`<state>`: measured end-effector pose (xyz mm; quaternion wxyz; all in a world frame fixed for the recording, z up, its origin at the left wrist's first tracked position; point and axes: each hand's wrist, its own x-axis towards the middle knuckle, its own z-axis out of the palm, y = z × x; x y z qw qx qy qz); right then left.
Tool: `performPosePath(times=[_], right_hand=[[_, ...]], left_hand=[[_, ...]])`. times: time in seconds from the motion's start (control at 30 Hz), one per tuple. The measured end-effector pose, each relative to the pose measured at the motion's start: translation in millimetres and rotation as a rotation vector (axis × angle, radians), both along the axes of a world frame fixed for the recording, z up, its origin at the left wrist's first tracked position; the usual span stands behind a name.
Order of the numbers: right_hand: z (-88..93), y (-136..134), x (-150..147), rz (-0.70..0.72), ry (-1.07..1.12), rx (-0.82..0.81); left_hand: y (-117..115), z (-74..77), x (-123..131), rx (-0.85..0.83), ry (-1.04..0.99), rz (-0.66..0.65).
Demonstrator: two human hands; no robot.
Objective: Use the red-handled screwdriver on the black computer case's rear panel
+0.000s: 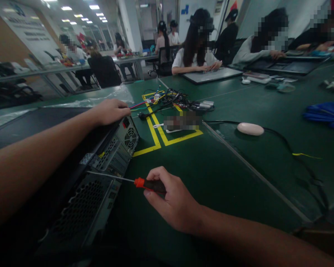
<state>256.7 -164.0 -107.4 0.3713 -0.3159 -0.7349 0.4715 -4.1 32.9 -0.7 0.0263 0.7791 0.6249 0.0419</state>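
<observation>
A black desktop computer case (80, 196) lies on its side on the green table (228, 174), its rear panel with fan grille and vents facing me. My left hand (110, 111) rests on the case's top far edge, fingers curled over it. My right hand (171, 200) grips a screwdriver (144, 183) with a black and red handle. Its thin shaft points left and its tip meets the rear panel near the vents.
A bundle of cables (169, 100) lies inside yellow tape markings (156, 135). A white oval object (250, 128) and a black cable sit to the right, blue cloth (325, 113) at far right. Several people work at the table's far side. Clear plastic (100, 99) lies behind the case.
</observation>
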Motion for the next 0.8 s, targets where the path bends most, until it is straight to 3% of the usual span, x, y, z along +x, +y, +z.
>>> performPosePath(times=[0.8], right_hand=[[4.1,1.2,1.5,0.002,-0.034,-0.012]], left_hand=[[-2.6,1.9,2.0,-0.011,0.004,0.022]])
